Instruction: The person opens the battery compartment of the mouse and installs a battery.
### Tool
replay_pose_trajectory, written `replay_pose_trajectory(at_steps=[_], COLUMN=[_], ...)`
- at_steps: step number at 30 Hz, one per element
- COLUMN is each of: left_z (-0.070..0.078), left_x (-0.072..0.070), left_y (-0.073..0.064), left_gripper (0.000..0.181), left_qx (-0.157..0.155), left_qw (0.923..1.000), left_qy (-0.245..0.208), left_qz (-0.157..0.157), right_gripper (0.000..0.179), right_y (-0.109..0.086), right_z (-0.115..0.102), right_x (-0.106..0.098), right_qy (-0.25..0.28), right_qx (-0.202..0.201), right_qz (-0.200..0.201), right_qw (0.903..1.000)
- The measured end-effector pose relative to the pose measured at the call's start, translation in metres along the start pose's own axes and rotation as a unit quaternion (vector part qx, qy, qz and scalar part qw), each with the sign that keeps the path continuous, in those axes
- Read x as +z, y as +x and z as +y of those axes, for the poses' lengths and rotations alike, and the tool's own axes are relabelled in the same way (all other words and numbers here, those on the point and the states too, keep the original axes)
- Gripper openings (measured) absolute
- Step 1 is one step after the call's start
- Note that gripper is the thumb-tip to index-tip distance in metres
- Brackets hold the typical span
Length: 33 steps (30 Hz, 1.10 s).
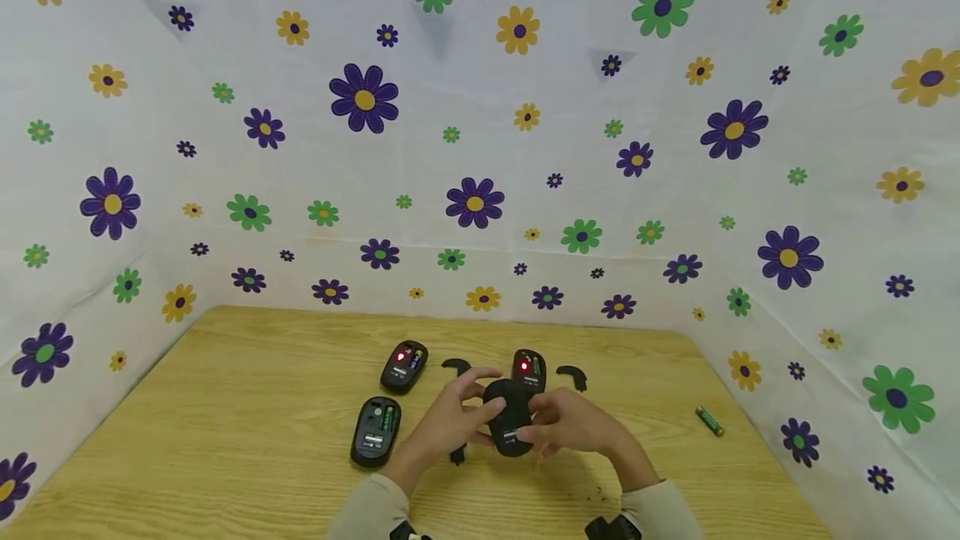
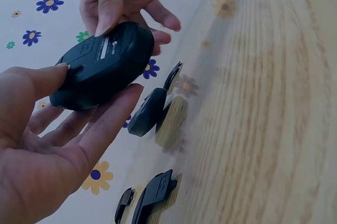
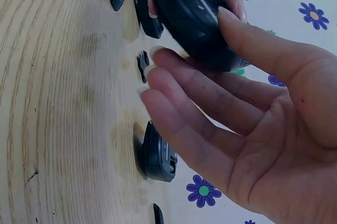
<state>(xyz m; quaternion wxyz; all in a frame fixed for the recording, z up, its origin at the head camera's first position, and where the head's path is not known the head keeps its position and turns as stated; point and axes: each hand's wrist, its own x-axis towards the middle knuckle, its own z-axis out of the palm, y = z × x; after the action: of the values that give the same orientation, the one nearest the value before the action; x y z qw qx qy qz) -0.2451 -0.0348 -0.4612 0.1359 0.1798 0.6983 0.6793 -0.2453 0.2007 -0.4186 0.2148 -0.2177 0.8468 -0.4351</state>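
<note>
Above the table, both hands hold a black computer mouse [image 1: 510,432], its labelled underside turned up. My left hand [image 1: 455,415] grips one end; in the left wrist view its thumb presses the underside, with fingers beneath. My right hand [image 1: 576,423] pinches the other end, thumb on the underside near the white label. In the right wrist view, several right fingers extend below the mouse [image 3: 197,29]. The battery bay looks covered. Behind it lies another upturned mouse [image 1: 531,363], its red light on and its battery bay uncovered.
Left of the hands lie a mouse [image 1: 403,367] with a red light and a mouse [image 1: 376,433] showing a green battery. Curved black covers [image 1: 574,374] lie about, one beside the left hand. A loose green battery [image 1: 709,421] lies right. Flowered cloth [image 1: 480,148] surrounds the wooden table [image 1: 262,407].
</note>
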Motion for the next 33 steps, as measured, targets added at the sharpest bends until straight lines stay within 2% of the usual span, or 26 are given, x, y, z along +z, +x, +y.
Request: replay_pose_trajectory(at_steps=[5, 8, 14, 19, 23, 27, 33], left_z=[-0.0013, -0.0018, -0.0014, -0.0012, -0.0019, -0.0024, -0.0024], left_x=[0.0026, 0.0036, 0.0029, 0.0004, -0.0006, -0.0003, 0.0016], left_y=[0.0009, 0.0007, 0.0007, 0.0000, -0.0011, -0.0019, -0.0081], left_gripper=[0.052, 0.052, 0.054, 0.056, 0.050, 0.042, 0.042], left_qx=[-0.005, -0.005, -0.007, -0.008, -0.007, -0.009, -0.017], left_qw=[0.9996, 0.9991, 0.9983, 0.9986, 0.9991, 0.9989, 0.9980], left_qy=[0.027, 0.043, 0.057, 0.052, 0.041, 0.045, 0.060], left_qz=[-0.008, -0.005, -0.003, -0.006, -0.006, 0.001, 0.013], right_gripper=[0.050, 0.053, 0.051, 0.050, 0.050, 0.050, 0.050], right_y=[-0.0031, -0.0041, -0.0022, -0.0030, -0.0039, -0.0034, -0.0025], right_z=[-0.0041, -0.0055, -0.0066, -0.0071, -0.0084, -0.0086, -0.0054], right_x=[0.0000, -0.0002, 0.0007, 0.0007, 0.0006, 0.0011, 0.0067], right_qy=[0.017, 0.025, 0.040, 0.051, 0.057, 0.058, 0.055], right_qx=[0.000, -0.010, -0.028, -0.034, -0.040, -0.037, -0.021], right_qz=[0.032, 0.039, 0.044, 0.046, 0.044, 0.044, 0.043], right_qw=[0.9994, 0.9989, 0.9978, 0.9970, 0.9966, 0.9966, 0.9973])
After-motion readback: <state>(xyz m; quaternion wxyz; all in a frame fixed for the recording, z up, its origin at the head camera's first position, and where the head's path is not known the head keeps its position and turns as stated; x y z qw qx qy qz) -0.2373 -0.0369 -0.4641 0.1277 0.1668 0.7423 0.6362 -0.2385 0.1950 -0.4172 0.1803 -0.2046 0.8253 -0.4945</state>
